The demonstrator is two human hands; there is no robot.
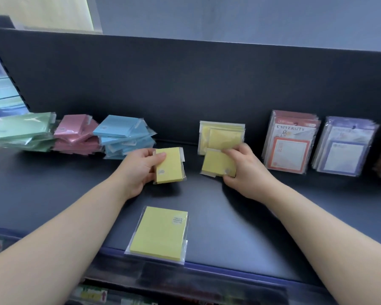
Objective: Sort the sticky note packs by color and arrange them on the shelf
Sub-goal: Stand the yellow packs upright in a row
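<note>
Pinching a yellow pack apiece, both hands are curled tight on their loads. The left hand (139, 170) lays its thumb across the face of the left pack (170, 167), and the right hand (244, 170) clamps the right pack (217, 165) along its right side.

The coming move, I judge, turns on the right pack and the yellow stack (221, 133). That stack leans on the back wall just beyond the right fingertips (229, 151). The held pack overlaps its lower edge in view, though I cannot tell whether they touch. The right hand is the nearer one. The left pack hangs apart, left of the stack, its long axis running away from the person.

Both packs are flat pale-yellow blocks in clear wrap, each with a small label.

Back toward the wrists, between the forearms, a loose pack (159, 233) lies flat at the front edge of the shelf (53, 194). Beyond the left fingers stand the blue stack (123, 135), pink stack (75, 133) and green stack (22, 130). Notepads (291, 142) stand right of the right hand.
</note>
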